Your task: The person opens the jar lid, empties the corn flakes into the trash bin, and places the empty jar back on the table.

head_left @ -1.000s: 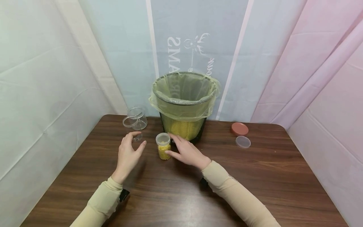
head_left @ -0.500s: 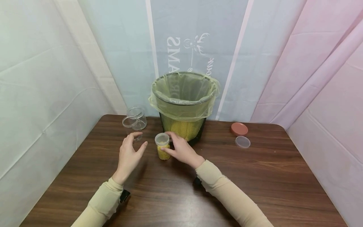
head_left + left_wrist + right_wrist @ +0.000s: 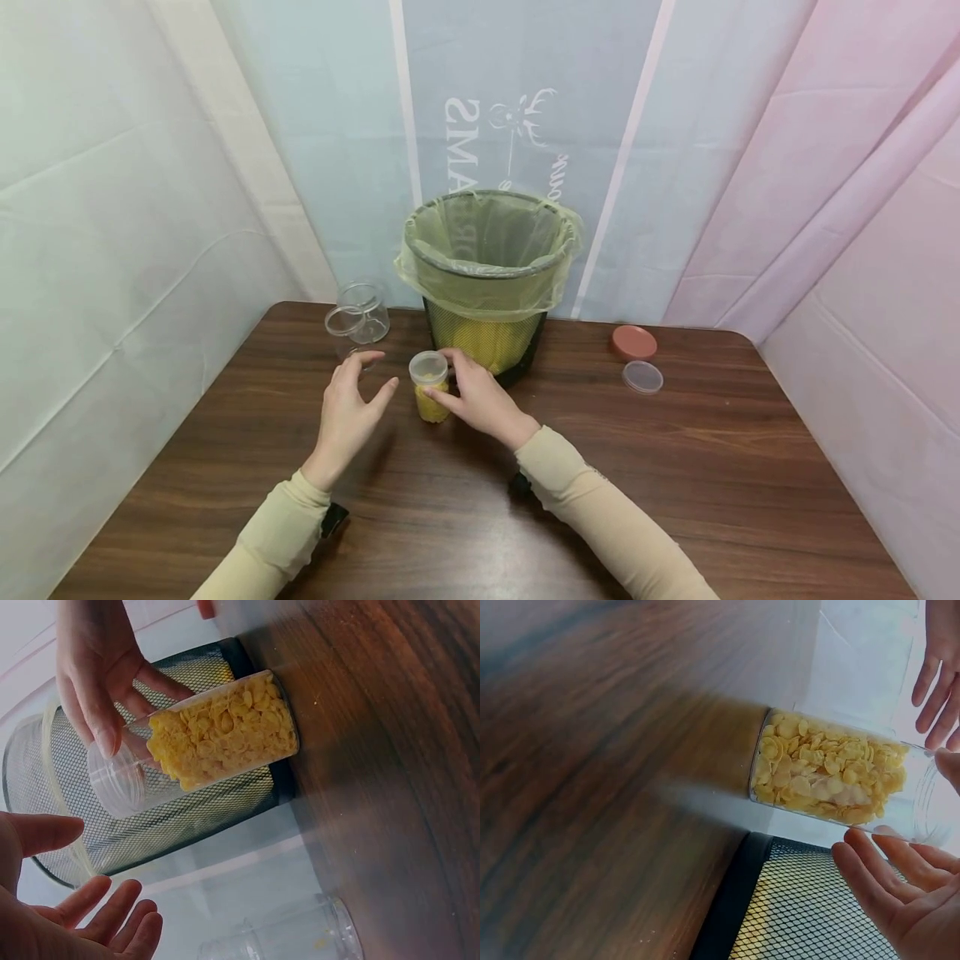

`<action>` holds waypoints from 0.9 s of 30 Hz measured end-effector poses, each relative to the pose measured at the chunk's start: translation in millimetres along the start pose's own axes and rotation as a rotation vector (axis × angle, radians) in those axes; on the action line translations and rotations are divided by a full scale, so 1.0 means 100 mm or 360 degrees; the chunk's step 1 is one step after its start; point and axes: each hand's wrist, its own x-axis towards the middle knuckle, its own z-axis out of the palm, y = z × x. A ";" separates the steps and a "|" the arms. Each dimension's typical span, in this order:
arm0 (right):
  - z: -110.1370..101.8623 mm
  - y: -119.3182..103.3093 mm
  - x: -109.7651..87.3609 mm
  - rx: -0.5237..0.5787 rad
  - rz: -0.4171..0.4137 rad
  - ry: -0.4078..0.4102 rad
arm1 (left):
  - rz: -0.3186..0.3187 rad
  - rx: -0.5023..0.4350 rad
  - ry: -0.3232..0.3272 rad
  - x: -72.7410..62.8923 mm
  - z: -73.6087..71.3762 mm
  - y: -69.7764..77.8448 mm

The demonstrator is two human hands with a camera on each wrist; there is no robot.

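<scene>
A clear plastic jar (image 3: 430,392) partly filled with yellow flakes (image 3: 225,727), which look like cornflakes, stands upright on the table in front of the bin. Its threaded neck (image 3: 120,784) shows in the left wrist view. From the right side, my right hand (image 3: 483,400) holds the jar near its top, thumb in front and fingers behind. My left hand (image 3: 351,412) hovers to the left of the jar, apart from it, thumb and fingers spread with nothing between them. In the right wrist view the left fingers (image 3: 939,697) appear beyond the jar.
Behind the jar stands a black mesh bin (image 3: 487,333) with a pale yellow liner (image 3: 480,292). Two clear jars, one at the back (image 3: 367,321), stand behind my left hand. A red lid (image 3: 633,342) and a clear lid (image 3: 642,377) lie at the right.
My right hand has moved slightly left and taken hold of the jar, which has shifted a little left. My left hand has edged right, closer to the jar.
</scene>
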 end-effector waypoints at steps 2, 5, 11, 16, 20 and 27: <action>0.01 0.00 0.01 -0.0012 -0.0026 0.0018 | 0.0000 -0.0003 -0.0001 -0.01 0.00 -0.01; 0.04 -0.01 0.03 0.0000 -0.0069 0.0045 | 0.0000 0.0002 -0.0001 -0.01 0.01 -0.02; 0.06 -0.02 0.04 0.0081 -0.0074 0.0048 | -0.0005 0.0012 -0.0017 -0.02 0.01 -0.01; -0.01 -0.06 -0.01 0.0200 -0.0012 -0.0007 | 0.0037 0.0006 -0.0013 -0.02 0.00 0.02; -0.09 -0.13 -0.06 0.0238 -0.0029 0.0009 | 0.0070 0.0005 -0.0036 -0.04 -0.01 0.08; -0.24 -0.23 -0.13 0.0301 -0.0066 0.0149 | 0.0103 -0.0019 -0.0086 -0.10 -0.05 0.20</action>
